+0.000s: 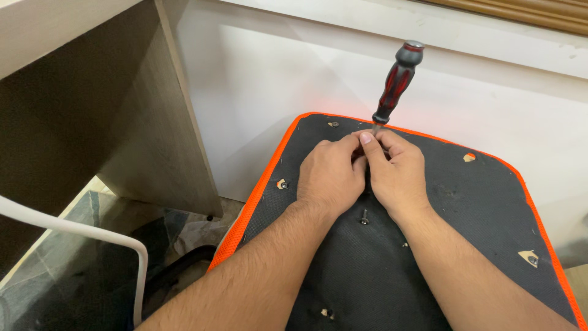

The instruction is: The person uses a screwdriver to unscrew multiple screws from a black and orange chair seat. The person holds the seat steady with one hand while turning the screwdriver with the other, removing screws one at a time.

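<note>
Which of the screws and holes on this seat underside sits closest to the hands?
The loose-looking screw standing on the black panel, just below where the left hand and right hand meet; the cut-out holes lie farther out.

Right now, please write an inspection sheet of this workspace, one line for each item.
Surface: black seat underside with orange edge, facing up.
Job's things: red and black screwdriver standing tilted at the seat's far edge; loose screw lying on the black fabric.
Clutter: nothing seen.
Hands: left hand and right hand pressed together at the screwdriver's lower end; exact grip hidden.
Cables: white cable or tube, lower left.
Surroundings: wooden desk panel, white wall, dark floor.
</note>
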